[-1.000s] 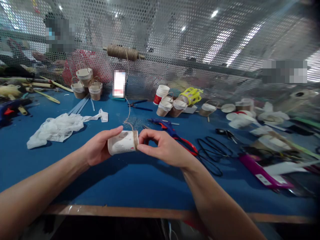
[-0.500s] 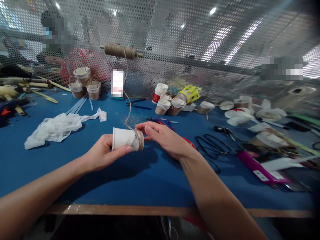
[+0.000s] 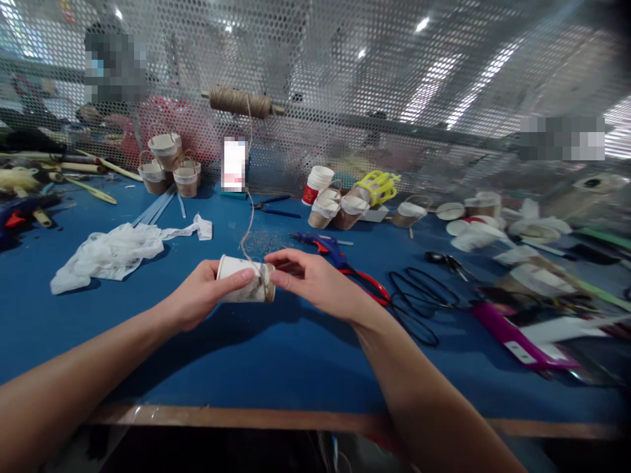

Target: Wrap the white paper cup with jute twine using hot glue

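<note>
My left hand [image 3: 194, 292] is wrapped around a white paper cup [image 3: 236, 289] lying on its side above the table, thumb along its wall. Brown twine [image 3: 250, 223] runs down from a spool [image 3: 240, 102] to the cup and winds around it near its right end. At that end my right hand [image 3: 315, 282] has its thumb and fingers closed on the cup's edge beside the twine. The undersides of the fingers are partly hidden. Behind the right hand lies a blue glue gun [image 3: 325, 248].
Twine-wrapped cups with handles stand at the back left [image 3: 187, 179] and back centre [image 3: 325, 208]. Pliers [image 3: 276, 209], crumpled white lace [image 3: 113, 259], a black cable [image 3: 419, 309] and a purple power strip [image 3: 507, 335] lie on the blue table [image 3: 207, 368]. Perforated metal mesh rises behind.
The cup has turned and shifted slightly left, so the twine crosses its visible side. My right thumb and fingers have come in against its right end.
</note>
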The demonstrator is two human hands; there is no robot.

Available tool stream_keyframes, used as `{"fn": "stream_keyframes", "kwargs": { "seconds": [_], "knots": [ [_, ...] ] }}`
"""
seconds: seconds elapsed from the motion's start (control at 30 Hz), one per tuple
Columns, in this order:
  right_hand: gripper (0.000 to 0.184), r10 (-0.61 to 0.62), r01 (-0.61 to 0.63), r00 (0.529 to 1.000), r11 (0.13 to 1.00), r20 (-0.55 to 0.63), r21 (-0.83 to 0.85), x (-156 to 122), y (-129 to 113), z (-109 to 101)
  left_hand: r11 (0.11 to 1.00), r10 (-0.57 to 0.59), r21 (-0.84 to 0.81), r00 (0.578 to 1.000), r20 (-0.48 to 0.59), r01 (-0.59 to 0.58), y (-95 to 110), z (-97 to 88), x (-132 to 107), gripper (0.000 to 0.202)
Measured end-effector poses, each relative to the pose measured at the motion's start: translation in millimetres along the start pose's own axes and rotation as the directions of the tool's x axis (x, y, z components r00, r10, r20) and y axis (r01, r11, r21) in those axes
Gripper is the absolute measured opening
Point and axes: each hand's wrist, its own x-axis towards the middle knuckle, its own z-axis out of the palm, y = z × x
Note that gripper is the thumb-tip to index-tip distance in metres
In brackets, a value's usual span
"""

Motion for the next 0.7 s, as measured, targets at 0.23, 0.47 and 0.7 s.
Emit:
{"fn": "stream_keyframes", "kwargs": {
  "seconds": [0.23,0.47,0.7],
  "knots": [
    [0.018,-0.283,0.274,0.954,0.957,-0.095,-0.096,-4.6,-11.8,12.5,0.992,0.05,0.116,0.998,-0.041,-0.045,-3.7,2.0,-3.0,0.024],
    [0.025,-0.175,0.189,0.979,0.971,-0.101,0.149,-3.2,-9.0,26.3,0.976,0.059,0.215,0.994,-0.095,-0.037,-2.7,5.6,-3.9,0.024],
    [0.023,0.019,-0.103,0.946,0.963,-0.322,-0.247,14.5,8.4,-15.4,0.993,0.028,0.117,0.987,-0.157,-0.009,-4.2,1.4,-0.3,0.019]
  ]
}}
